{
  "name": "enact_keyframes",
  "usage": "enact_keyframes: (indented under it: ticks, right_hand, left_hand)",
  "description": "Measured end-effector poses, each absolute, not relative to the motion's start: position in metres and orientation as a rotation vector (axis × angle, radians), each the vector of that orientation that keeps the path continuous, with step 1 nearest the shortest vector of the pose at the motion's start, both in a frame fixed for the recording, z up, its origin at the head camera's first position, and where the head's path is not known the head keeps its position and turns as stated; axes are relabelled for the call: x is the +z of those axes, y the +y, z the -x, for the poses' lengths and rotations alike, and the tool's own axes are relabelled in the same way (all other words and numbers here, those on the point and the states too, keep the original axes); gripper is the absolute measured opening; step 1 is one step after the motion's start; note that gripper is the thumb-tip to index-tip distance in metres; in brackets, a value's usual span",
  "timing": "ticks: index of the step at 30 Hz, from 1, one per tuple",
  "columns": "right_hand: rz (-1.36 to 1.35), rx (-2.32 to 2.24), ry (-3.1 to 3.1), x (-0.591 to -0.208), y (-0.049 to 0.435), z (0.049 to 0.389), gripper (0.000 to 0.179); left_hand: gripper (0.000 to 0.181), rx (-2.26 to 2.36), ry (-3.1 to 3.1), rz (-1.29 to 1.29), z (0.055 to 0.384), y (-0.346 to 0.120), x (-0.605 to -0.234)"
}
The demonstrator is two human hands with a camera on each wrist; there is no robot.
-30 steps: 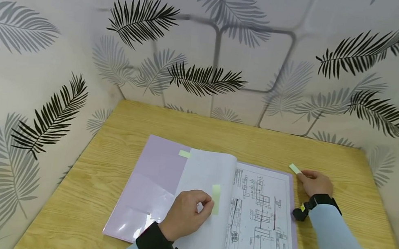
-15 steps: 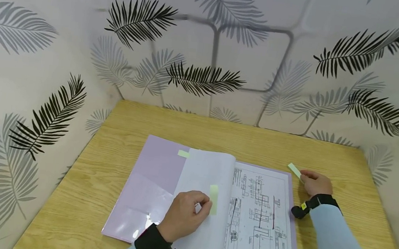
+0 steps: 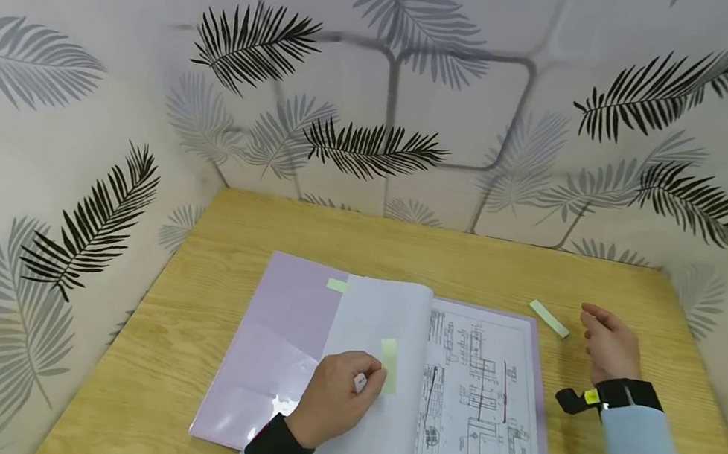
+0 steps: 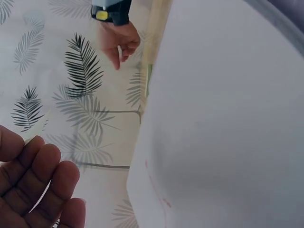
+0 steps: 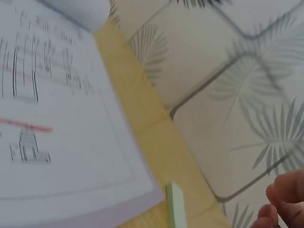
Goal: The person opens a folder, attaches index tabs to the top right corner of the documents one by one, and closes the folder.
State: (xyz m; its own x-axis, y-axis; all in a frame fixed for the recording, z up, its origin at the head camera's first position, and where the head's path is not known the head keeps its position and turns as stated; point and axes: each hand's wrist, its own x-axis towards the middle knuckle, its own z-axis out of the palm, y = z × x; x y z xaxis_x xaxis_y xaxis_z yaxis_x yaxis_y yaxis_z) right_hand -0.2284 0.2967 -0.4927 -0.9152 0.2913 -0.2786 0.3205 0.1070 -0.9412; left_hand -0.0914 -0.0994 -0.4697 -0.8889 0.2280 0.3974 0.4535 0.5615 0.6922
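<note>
My left hand (image 3: 339, 396) pinches a pale green sticky note strip (image 3: 389, 365) between thumb and forefinger, over the turned white page of an open document folder (image 3: 291, 301). In the left wrist view the strip (image 4: 39, 127) sticks out from the fingertips. On the table just past the folder's right edge lies a slim pad of green sticky notes (image 3: 549, 319). My right hand (image 3: 612, 345), fingers loosely bent and holding nothing, hovers right of that pad. The right wrist view has the pad (image 5: 176, 206) apart from its fingertips.
The folder's right-hand page (image 3: 482, 398) bears technical line drawings with a red line. Another green tab (image 3: 337, 285) projects from the left page edge over the lilac cover. A wooden table (image 3: 467, 265) meets walls with a leaf pattern at its back and sides.
The right hand has let go of the sticky note pad and moved away to the right, leaving it on the table. The left hand keeps its strip in nearly the same place.
</note>
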Motion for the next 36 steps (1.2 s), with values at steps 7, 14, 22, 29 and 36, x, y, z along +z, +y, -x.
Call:
enact_keyframes:
  ticks: [7, 14, 22, 29, 36]
  right_hand:
    - [-0.049, -2.077, 2.098, -0.465, 0.26, 0.19, 0.026]
    - [0.269, -1.887, 2.073, -0.446, 0.192, 0.155, 0.029]
    - [0.492, -1.777, 2.174, -0.434, 0.147, 0.132, 0.022]
    - [0.531, -1.853, 2.206, -0.436, 0.122, 0.124, 0.018]
    - [0.539, -1.908, 2.211, -0.438, 0.109, 0.122, 0.013]
  left_hand:
    - [0.015, -1.241, -2.47, 0.604, 0.093, -0.1, -0.462]
    - [0.015, -1.316, -2.432, 0.63, 0.094, -0.095, -0.456]
    - [0.017, -1.349, -2.447, 0.654, 0.094, -0.086, -0.452]
    - [0.015, -1.344, -2.426, 0.687, 0.098, -0.08, -0.451]
    - [0.017, -1.341, -2.411, 0.699, 0.099, -0.077, -0.452]
